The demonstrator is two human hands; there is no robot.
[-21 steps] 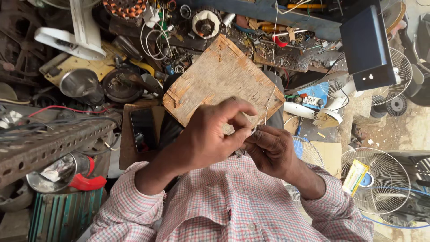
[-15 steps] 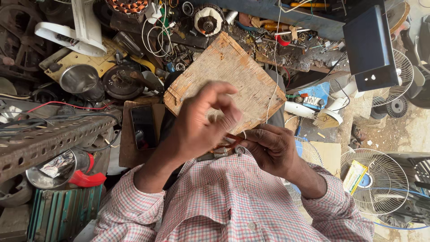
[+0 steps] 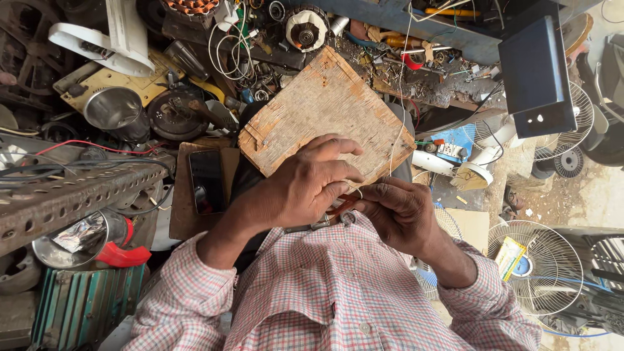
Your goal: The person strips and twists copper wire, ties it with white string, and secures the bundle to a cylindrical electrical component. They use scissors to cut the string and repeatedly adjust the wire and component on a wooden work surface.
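Pinching a small orange part, your left hand and right hand grip it together; thin wire above remains loose, work unfinished.

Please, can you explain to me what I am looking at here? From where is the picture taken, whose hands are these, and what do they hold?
The picture comes from a camera worn on a person's head, looking down, so you see their own checked shirt at the bottom and their two bare hands above it. There is no machine.

The left hand and the right hand meet over a worn wooden board. Between the fingers they pinch something small and reddish-orange; it is too hidden to name. A thin pale wire runs up from the hands across the board.

Around them lies a crowded workshop: a dark phone, a perforated metal bar, a motor part, tangled wires and fan grilles.
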